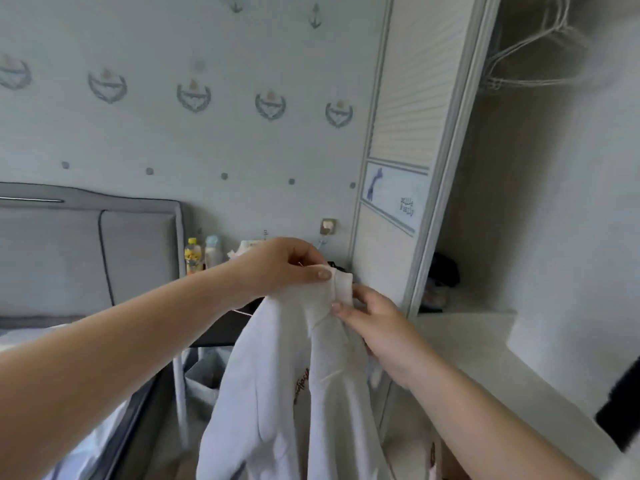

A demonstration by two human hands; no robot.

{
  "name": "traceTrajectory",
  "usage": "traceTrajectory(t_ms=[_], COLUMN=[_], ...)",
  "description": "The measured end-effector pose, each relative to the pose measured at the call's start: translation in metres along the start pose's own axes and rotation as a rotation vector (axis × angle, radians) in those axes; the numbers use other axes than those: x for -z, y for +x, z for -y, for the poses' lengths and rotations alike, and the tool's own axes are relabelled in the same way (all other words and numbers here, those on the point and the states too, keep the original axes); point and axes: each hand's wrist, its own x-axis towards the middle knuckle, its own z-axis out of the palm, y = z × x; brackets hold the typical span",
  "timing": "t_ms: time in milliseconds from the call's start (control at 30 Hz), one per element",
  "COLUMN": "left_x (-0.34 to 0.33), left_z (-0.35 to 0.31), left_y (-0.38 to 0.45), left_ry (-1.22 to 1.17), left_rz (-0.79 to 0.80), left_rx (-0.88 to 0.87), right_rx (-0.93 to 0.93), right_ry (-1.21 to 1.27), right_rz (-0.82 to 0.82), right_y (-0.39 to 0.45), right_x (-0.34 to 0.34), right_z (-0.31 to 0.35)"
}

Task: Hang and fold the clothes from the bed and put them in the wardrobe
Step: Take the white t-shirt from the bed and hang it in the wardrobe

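Observation:
A white sweatshirt (294,382) with small brown lettering on its front hangs in the air in front of me. My left hand (280,268) pinches the ribbed collar from above, thumb on the fabric. From the right side, my right hand (377,323) grips the same collar just below. Whether a hanger is inside the garment is hidden. The open wardrobe (540,202) is on the right, with several wire hangers (526,46) on its rail at the top. The bed (69,393) lies at the lower left.
A grey padded headboard (86,251) stands at the left. Bottles (202,254) sit on a dark nightstand (221,327) by the wall. The wardrobe's sliding door (401,168) is just behind my hands. A pale shelf (485,355) runs inside the wardrobe, with dark items (443,275) at its back.

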Motion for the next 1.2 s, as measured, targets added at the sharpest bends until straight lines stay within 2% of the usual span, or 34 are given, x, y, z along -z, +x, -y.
traceTrajectory(t_ms=[100,167,367,500,600,667,833,967,1100,1200], left_x=[-0.022,-0.035,-0.068,-0.079,-0.077,-0.077,-0.092,-0.118,-0.149,-0.165], left_z=[-0.012,-0.020,-0.040,-0.062,-0.086,-0.102,-0.128,-0.139,-0.150,-0.166], left_y=[0.041,0.071,0.170,0.243,0.295,0.327,0.402,0.457,0.502,0.531], left_ry=[-0.038,-0.019,0.117,0.117,0.176,0.210,0.074,-0.029,-0.244,-0.411], left_rz=[0.010,0.029,0.214,0.222,0.383,0.479,0.596,0.509,0.472,0.382], left_rx=[-0.092,-0.174,-0.398,-0.658,-0.909,-0.974,-0.952,-0.941,-0.810,-0.721], right_rx=[0.109,0.153,0.210,0.224,0.211,0.207,0.210,0.261,0.334,0.384], right_ry=[-0.002,-0.048,-0.136,-0.170,-0.201,-0.204,-0.272,-0.326,-0.374,-0.408], right_rz=[-0.252,-0.356,-0.503,-0.577,-0.616,-0.623,-0.649,-0.708,-0.702,-0.711], right_y=[0.014,0.027,0.081,0.123,0.154,0.170,0.204,0.231,0.256,0.277], right_x=[0.040,0.065,0.123,0.166,0.202,0.222,0.275,0.323,0.372,0.409], right_z=[-0.005,-0.005,-0.002,0.013,0.030,0.040,0.054,0.058,0.061,0.070])
